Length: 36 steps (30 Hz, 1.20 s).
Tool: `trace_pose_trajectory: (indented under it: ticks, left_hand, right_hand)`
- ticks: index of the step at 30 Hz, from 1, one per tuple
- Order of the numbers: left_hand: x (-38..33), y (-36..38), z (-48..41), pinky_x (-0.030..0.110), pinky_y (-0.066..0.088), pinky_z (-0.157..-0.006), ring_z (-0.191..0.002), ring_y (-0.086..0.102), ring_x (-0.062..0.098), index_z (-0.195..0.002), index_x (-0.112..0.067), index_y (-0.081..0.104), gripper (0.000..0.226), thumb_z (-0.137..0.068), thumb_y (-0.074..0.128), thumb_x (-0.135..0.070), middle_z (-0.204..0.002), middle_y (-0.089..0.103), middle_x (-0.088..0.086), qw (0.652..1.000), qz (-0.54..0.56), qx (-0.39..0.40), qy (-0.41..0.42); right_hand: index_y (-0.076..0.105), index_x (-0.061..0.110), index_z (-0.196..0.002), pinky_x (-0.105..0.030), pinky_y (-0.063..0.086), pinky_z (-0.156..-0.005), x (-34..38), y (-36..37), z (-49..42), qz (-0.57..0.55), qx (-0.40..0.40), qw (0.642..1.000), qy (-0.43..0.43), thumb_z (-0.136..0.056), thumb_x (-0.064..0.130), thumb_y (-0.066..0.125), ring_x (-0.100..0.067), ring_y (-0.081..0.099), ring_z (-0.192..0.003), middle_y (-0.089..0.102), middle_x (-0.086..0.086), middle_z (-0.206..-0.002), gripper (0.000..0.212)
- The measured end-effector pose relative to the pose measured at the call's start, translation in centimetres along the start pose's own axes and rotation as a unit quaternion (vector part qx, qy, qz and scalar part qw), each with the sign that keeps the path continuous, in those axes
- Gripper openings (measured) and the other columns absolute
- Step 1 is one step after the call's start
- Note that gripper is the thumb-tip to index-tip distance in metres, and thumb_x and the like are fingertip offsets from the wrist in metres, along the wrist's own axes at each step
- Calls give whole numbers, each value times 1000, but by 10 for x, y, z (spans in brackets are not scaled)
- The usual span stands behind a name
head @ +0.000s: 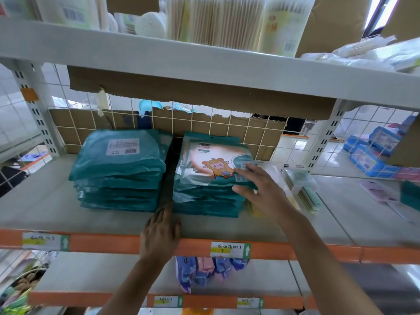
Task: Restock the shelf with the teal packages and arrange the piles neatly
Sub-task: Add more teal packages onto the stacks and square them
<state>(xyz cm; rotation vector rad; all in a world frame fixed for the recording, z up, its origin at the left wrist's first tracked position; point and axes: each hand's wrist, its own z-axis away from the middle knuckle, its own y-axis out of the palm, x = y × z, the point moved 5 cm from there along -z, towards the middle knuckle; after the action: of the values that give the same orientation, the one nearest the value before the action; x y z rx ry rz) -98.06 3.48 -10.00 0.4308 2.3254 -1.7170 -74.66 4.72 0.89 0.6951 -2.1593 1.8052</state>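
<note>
Piles: we see two piles of teal packages side by side on the shelf (pixel 45 212), with a thin dark gap between them.
Left pile (pixel 118 171): the pack on top shows a white sticker with a bar code.
Right pile (pixel 211 196): the top package (pixel 213 164) shows a cartoon picture in orange and yellow.
Right hand (pixel 261 189): flat fingers press on the right edge of the top package and the thumb lies against the side of the pile. The grip is wide and wraps round nothing.
Left hand (pixel 160 233): it rests at the front edge of the shelf, with straight fingers pointing into the gap. Its grip is wide too and holds nothing.
Beside the right pile: thin pale packs (pixel 304 192) stand close on its right.
Front strip: it is orange, with a white and yellow label (pixel 230 249) under the right pile.
Back: a white wire grid (pixel 204 123) with brown cardboard behind it.
Above: packs of cotton sticks (pixel 216 19) on the next shelf up.
Below: purple and pink packs (pixel 204 269).
</note>
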Motion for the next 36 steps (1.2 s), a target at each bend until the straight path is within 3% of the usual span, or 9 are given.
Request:
trace_pose_trajectory:
  ticks: [4, 8, 24, 31, 34, 36]
  left_hand:
    - [0, 0, 0, 36, 56, -64, -74, 69, 27, -123, 0, 54, 56, -81, 35, -32, -89, 71, 15, 1000, 4, -2, 0]
    - [1, -1, 0, 36, 56, -63, -72, 69, 28, -122, 0, 56, 56, -80, 35, -32, -89, 70, 16, 1000, 8, -8, -3]
    - [-1, -4, 0, 32, 55, -63, -73, 69, 25, -117, 2, 59, 55, -78, 35, -29, -88, 71, 14, 1000, 4, 8, 5]
    - [0, -2, -2, 35, 56, -65, -74, 68, 29, -118, 4, 58, 57, -78, 35, -30, -88, 69, 18, 1000, 17, 18, 6]
    - [1, 1, -1, 38, 55, -67, -77, 68, 32, -122, 4, 55, 57, -82, 33, -31, -91, 69, 20, 999, 20, 33, 14]
    - [2, 3, -1, 39, 55, -69, -80, 68, 33, -124, 4, 53, 58, -83, 32, -32, -96, 68, 21, 999, 25, 36, 16]
  right_hand:
    - [38, 27, -142, -38, 27, -109, 9, 3, -19, 39, 24, 999, -21, -88, 50, 51, -23, 21, -140, 28, -7, -151, 60]
    - [37, 30, -143, -45, 31, -108, 9, 9, -33, 70, 39, 997, -9, -87, 56, 47, -27, 22, -140, 27, -7, -152, 63]
    - [33, 33, -143, -50, 28, -110, 3, 10, -46, 2, 65, 998, 22, -88, 52, 52, -25, 19, -141, 18, -3, -156, 62]
    - [11, 29, -150, -42, 12, -115, 4, 12, -18, 65, -27, 997, 18, -80, 75, 41, -21, 4, -145, 4, -4, -159, 88]
    - [1, 25, -150, -48, 7, -115, 3, 16, 1, 115, -51, 991, 35, -85, 58, 53, -23, 0, -146, -2, -5, -159, 90]
    - [-4, 24, -150, -44, 3, -115, 2, 18, 16, 126, -68, 988, 56, -87, 52, 54, -25, -1, -146, -5, -4, -158, 90]
